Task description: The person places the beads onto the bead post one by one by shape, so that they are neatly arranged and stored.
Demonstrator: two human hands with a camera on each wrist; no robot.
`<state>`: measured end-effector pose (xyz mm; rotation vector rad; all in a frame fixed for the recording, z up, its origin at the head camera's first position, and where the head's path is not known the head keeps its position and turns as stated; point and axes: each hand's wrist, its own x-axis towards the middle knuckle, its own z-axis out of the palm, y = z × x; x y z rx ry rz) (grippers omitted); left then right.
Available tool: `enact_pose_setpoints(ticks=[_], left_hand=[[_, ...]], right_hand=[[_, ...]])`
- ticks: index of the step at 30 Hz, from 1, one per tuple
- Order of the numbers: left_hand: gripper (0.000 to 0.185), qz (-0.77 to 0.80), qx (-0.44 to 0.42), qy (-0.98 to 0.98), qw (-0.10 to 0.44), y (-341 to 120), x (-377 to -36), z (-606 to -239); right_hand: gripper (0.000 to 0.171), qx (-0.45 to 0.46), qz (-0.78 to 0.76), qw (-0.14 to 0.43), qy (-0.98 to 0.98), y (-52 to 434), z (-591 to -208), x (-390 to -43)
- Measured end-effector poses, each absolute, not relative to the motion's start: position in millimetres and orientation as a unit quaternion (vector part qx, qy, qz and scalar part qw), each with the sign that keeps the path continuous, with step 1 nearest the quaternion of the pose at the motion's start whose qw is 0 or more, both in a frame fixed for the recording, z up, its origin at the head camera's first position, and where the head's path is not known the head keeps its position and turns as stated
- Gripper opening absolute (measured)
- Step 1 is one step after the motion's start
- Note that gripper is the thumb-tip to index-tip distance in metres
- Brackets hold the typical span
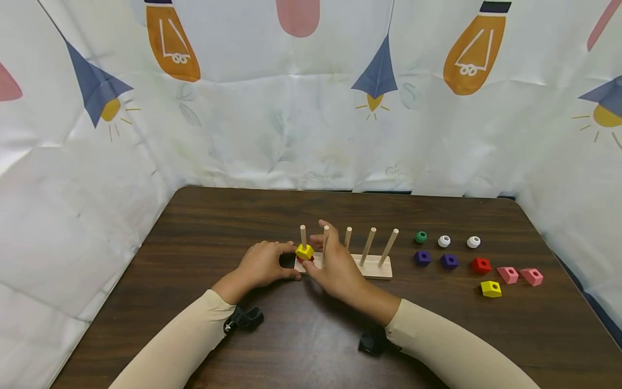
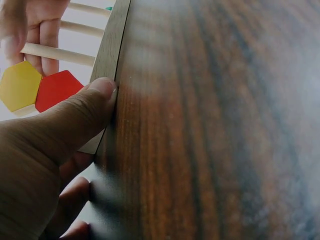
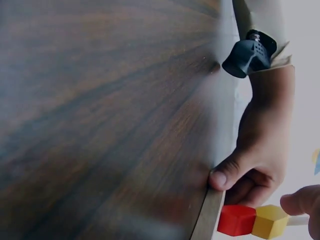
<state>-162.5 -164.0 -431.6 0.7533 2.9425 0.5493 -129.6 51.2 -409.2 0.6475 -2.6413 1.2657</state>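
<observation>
A wooden peg stand (image 1: 376, 268) with several upright pegs lies at mid-table. On its leftmost peg, a yellow hexagonal block (image 1: 304, 252) sits on top of a red hexagonal block (image 2: 59, 91). My left hand (image 1: 262, 263) holds the stand's left end, its thumb (image 2: 100, 90) pressed along the base's front edge. Around the second peg, my right hand (image 1: 337, 267) is spread with fingers extended, its thumb (image 3: 300, 202) close to the yellow block. Nothing shows gripped in the right hand. The fingers of the left hand are partly hidden behind the base.
Right of the stand lie a green bead (image 1: 420, 237), two white beads (image 1: 444, 241), two purple blocks (image 1: 422, 258), a red block (image 1: 481, 266), two pink blocks (image 1: 508, 275) and another yellow block (image 1: 491, 289). A patterned white curtain (image 1: 311, 135) hangs behind the table.
</observation>
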Motion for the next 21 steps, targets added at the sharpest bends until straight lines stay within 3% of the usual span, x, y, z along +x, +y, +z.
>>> enact_pose_setpoints(ticks=[13, 21], left_hand=[[0.069, 0.181, 0.232, 0.955, 0.047, -163.2, -163.9, -432.2], [0.069, 0.174, 0.228, 0.957, 0.046, -162.1, -163.3, -431.7]], right_hand=[[0.077, 0.243, 0.33, -0.071, -0.909, 89.4, -395.1, -114.4], [0.052, 0.33, 0.269, -0.047, -0.904, 135.8, -395.0, -111.4]])
